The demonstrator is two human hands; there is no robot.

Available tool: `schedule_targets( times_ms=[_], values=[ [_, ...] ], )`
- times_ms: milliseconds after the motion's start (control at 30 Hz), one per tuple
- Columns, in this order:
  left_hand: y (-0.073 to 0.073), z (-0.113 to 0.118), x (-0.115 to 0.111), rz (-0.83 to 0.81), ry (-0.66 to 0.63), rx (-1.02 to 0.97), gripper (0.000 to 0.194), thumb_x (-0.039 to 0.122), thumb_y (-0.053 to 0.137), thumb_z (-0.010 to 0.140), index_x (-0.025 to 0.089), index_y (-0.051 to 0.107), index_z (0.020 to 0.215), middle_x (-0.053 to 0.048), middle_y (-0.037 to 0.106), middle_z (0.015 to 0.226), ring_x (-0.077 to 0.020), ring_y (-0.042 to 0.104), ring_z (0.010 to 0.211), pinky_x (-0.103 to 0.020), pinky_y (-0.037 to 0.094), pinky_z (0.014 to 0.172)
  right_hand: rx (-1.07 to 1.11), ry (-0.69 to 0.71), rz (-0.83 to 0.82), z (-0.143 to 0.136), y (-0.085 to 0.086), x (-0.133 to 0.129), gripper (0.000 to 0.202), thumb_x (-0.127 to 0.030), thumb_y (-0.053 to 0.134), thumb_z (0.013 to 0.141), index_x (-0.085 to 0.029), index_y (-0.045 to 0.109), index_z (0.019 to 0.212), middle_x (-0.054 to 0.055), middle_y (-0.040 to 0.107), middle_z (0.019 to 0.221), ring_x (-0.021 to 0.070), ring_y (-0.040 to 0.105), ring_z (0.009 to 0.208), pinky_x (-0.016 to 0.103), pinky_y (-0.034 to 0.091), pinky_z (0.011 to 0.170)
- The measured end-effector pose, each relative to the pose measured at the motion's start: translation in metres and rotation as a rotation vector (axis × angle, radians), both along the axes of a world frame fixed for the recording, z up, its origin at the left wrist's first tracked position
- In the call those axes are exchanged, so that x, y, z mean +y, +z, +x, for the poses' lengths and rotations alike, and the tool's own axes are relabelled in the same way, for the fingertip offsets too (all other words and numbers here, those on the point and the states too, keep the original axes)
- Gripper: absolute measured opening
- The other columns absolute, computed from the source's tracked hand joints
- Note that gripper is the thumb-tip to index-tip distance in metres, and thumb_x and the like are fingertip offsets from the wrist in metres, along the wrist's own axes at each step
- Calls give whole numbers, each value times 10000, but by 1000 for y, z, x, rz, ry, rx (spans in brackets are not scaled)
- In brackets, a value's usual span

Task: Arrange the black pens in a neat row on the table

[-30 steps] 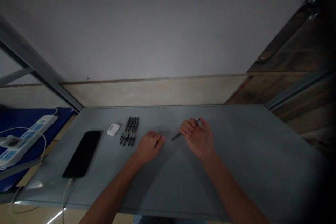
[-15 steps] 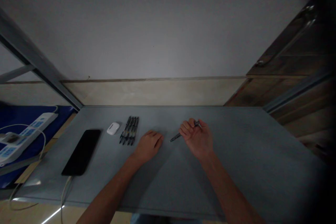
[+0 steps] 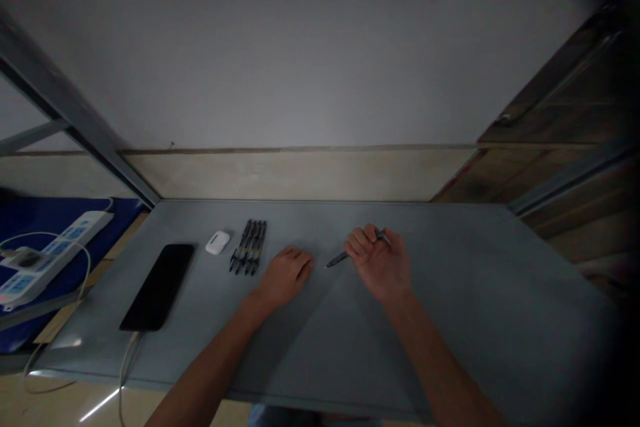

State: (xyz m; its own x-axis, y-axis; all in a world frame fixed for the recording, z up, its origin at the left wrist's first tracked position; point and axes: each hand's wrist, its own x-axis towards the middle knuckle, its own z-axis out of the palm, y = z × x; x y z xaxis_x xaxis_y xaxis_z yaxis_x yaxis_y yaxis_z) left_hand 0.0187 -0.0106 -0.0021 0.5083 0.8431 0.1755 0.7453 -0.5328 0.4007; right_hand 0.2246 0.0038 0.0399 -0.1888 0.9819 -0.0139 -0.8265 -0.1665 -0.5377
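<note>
Apparently a slim plastic pen [image 3: 337,259]

To the left of the left fingers [image 3: 303,268], a small white case [image 3: 217,242] lies on the grey bench [image 3: 475,280]. Farther left of these fingers, and lower, there is a black phone [image 3: 158,288], lying flat, with a pale cable [image 3: 123,363] at its near end. Well apart from the fingers, at far left, a white power strip [image 3: 75,234] rests upon a blue surface [image 3: 35,213]. Beyond the fingers stands a pale wall [image 3: 300,53].
</note>
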Motion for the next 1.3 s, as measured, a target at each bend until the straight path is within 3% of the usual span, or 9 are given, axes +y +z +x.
schedule_targets(
  times_ms=[233,500,667,800,1067,1200,1300],
  values=[
    [1,0,-1,13,-7,16,272,265,358,976,175,614,948,-60,648,884,-197,577,874,-329,426,853,-17,-18,-25,1,0,0,341,-462,447,885,-226,437,639,-30,253,598,140,310,518,304,348,499],
    [1,2,-1,8,5,-24,309,295,349,979,175,625,914,-61,652,845,-200,577,855,-326,423,824,-26,7,-14,-1,-3,1,301,-430,442,899,-229,491,679,-30,267,595,142,314,514,305,343,510],
    [6,2,-2,-1,3,-58,438,329,245,1002,166,604,810,-51,630,752,-183,581,774,-314,410,802,-52,33,-30,-4,0,-1,374,-522,394,909,-236,514,700,-24,304,587,150,334,514,322,353,532],
    [10,4,-5,-51,-35,-130,400,362,307,989,169,613,818,-42,633,755,-174,573,755,-288,401,744,-33,72,-29,-11,-1,-3,373,-522,369,923,-234,540,759,-24,315,602,148,347,525,319,355,547],
    [10,9,-9,-86,-77,-140,357,438,440,932,170,620,781,-36,598,687,-171,551,695,-278,394,688,-16,75,6,-21,-9,-5,389,-412,440,910,-220,365,580,-28,269,560,148,299,511,310,330,528],
    [9,9,-8,-125,-62,-204,337,401,420,951,177,632,818,-34,603,729,-165,559,733,-258,398,694,-14,65,-9,-20,-7,-5,372,-485,432,917,-228,469,650,-18,346,596,149,362,537,318,376,556],
    [8,8,-8,-156,-1,-307,335,371,407,962,170,631,813,-29,591,756,-139,546,696,-237,392,660,-69,47,6,-21,-9,-2,367,-547,474,887,-232,550,714,2,456,653,166,478,638,347,446,671]
  ],
)
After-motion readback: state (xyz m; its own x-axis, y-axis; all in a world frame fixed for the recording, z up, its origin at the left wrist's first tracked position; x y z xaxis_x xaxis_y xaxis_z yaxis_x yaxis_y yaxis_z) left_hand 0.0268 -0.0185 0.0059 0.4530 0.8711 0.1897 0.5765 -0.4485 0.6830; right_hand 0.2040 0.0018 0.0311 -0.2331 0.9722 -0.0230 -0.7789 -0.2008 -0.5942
